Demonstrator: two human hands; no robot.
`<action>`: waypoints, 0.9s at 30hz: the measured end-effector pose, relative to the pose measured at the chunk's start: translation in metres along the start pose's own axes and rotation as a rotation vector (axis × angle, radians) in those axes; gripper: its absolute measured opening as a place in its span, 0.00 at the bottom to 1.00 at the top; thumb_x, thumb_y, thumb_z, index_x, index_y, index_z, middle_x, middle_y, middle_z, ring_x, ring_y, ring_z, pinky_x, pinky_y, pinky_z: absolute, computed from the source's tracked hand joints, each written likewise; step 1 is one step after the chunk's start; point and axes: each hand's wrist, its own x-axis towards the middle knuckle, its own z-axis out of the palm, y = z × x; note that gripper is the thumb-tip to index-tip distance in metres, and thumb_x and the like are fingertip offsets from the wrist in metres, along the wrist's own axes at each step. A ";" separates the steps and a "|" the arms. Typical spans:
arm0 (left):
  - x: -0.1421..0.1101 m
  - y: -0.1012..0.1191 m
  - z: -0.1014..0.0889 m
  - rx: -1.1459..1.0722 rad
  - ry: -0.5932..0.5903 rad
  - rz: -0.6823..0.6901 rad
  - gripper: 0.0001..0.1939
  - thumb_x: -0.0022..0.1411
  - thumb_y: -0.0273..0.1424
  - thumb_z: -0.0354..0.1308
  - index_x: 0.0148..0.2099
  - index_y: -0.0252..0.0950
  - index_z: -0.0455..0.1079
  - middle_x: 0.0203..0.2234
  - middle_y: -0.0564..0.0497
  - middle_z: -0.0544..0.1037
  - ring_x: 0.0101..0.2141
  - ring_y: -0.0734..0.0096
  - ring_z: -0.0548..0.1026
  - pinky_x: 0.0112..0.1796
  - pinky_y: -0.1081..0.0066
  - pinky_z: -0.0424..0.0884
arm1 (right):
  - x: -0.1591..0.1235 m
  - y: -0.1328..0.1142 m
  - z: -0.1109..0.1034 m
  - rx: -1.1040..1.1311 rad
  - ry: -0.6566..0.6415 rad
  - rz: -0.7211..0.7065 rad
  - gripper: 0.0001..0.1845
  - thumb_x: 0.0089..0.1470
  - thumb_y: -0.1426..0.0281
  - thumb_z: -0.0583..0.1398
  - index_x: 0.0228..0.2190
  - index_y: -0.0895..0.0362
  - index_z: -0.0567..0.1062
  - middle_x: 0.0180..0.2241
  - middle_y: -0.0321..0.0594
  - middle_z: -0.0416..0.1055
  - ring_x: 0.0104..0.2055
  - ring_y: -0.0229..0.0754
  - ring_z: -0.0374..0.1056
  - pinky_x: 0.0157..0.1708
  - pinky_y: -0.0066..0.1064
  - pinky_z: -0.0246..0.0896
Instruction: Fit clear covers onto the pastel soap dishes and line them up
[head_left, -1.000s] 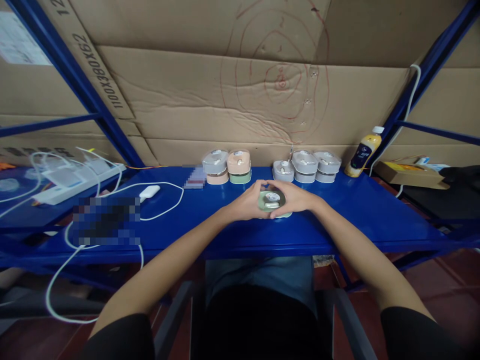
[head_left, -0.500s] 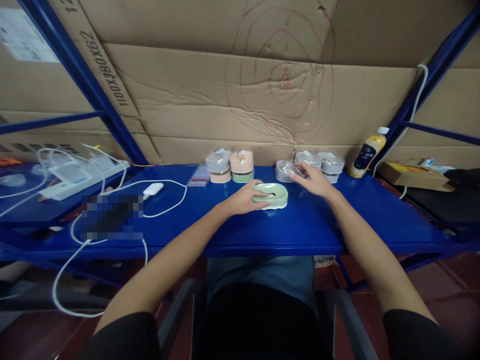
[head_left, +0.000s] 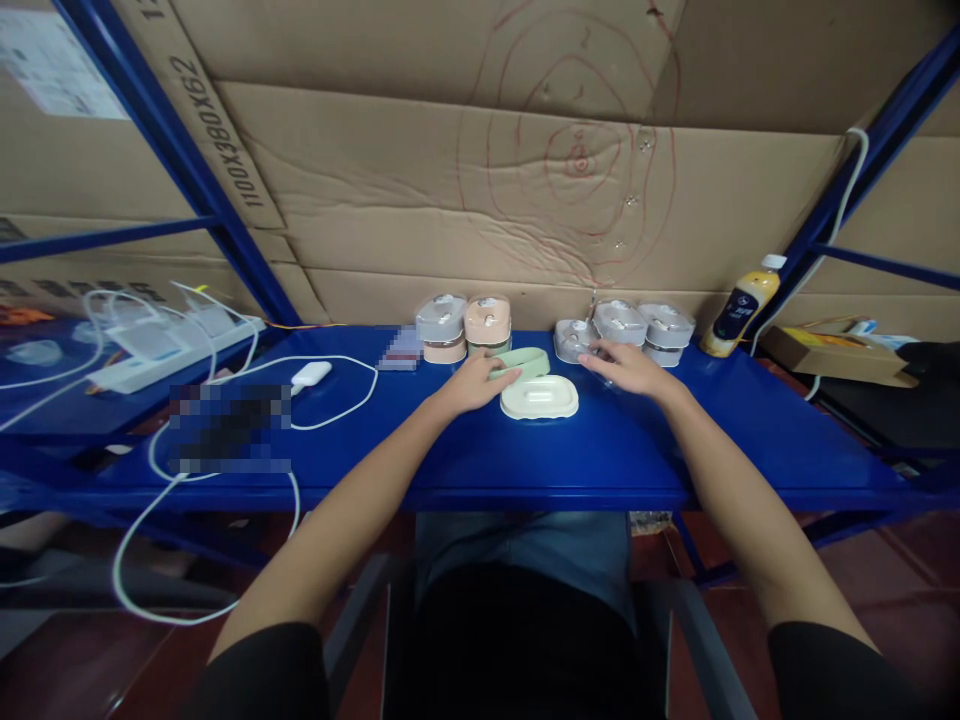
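A cream oval soap-dish base [head_left: 540, 398] lies on the blue shelf [head_left: 525, 460] in front of me. Just behind it, my left hand [head_left: 471, 381] pinches the left end of the green upper tray [head_left: 523, 361], lifted off the base and tilted. My right hand [head_left: 627, 366] rests low on the shelf to the right, fingers stretched toward a small clear-wrapped grey box [head_left: 574, 340]. I see nothing gripped in it.
Wrapped soap dishes stand along the cardboard back wall: a grey and a peach stack [head_left: 463, 328] on the left, grey ones [head_left: 643, 328] on the right. A yellow bottle [head_left: 739, 304] stands far right. White cables and a charger [head_left: 310, 375] lie at left, beside a power strip [head_left: 161, 355].
My right hand carried a clear piece off the dish to the back right and lowered onto the shelf. My left hand lifted the green tray off the cream base and moved it back.
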 end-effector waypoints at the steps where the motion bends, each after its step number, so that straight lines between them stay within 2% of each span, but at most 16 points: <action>1: 0.000 0.000 0.001 0.004 -0.010 -0.006 0.28 0.74 0.53 0.55 0.47 0.33 0.82 0.50 0.38 0.78 0.58 0.46 0.76 0.64 0.47 0.71 | 0.000 0.000 0.000 -0.008 -0.017 0.002 0.39 0.66 0.36 0.59 0.56 0.56 0.80 0.40 0.50 0.85 0.44 0.59 0.81 0.48 0.50 0.77; 6: -0.006 0.012 0.005 -0.039 0.026 0.050 0.24 0.73 0.51 0.58 0.51 0.35 0.81 0.59 0.36 0.74 0.63 0.46 0.74 0.68 0.47 0.68 | 0.000 -0.002 0.000 0.000 0.032 -0.008 0.38 0.68 0.39 0.58 0.59 0.57 0.78 0.43 0.52 0.85 0.45 0.58 0.81 0.49 0.50 0.77; 10: -0.014 0.026 0.010 -0.074 -0.025 0.145 0.22 0.70 0.49 0.65 0.53 0.38 0.80 0.64 0.38 0.71 0.66 0.47 0.73 0.70 0.47 0.65 | -0.001 -0.002 0.000 0.036 0.107 -0.017 0.38 0.69 0.42 0.58 0.62 0.58 0.77 0.47 0.54 0.84 0.49 0.59 0.80 0.54 0.51 0.75; 14: -0.019 0.036 0.017 -0.100 -0.068 0.199 0.25 0.67 0.48 0.68 0.58 0.39 0.77 0.65 0.39 0.71 0.65 0.48 0.74 0.69 0.49 0.67 | -0.004 -0.007 0.002 0.079 0.135 -0.092 0.37 0.67 0.43 0.61 0.62 0.58 0.77 0.48 0.53 0.84 0.49 0.59 0.80 0.54 0.51 0.75; 18: -0.018 0.039 0.020 -0.140 -0.048 0.197 0.36 0.61 0.46 0.72 0.67 0.39 0.70 0.63 0.39 0.75 0.64 0.46 0.75 0.67 0.48 0.70 | -0.008 -0.020 0.006 0.072 0.072 -0.226 0.37 0.61 0.46 0.67 0.62 0.56 0.78 0.52 0.51 0.83 0.51 0.59 0.79 0.54 0.51 0.74; 24: -0.020 0.039 0.024 -0.113 -0.079 0.219 0.56 0.55 0.40 0.74 0.79 0.36 0.52 0.73 0.31 0.65 0.73 0.36 0.65 0.71 0.41 0.65 | -0.012 -0.034 0.013 0.147 0.022 -0.352 0.41 0.56 0.46 0.70 0.63 0.55 0.77 0.58 0.52 0.81 0.56 0.59 0.78 0.59 0.52 0.73; 27: -0.023 0.040 0.028 -0.173 -0.072 0.223 0.64 0.55 0.38 0.74 0.82 0.35 0.39 0.72 0.28 0.65 0.71 0.36 0.68 0.68 0.42 0.69 | -0.013 -0.034 0.012 0.188 0.032 -0.384 0.43 0.55 0.46 0.71 0.64 0.55 0.76 0.60 0.53 0.80 0.57 0.59 0.78 0.59 0.52 0.73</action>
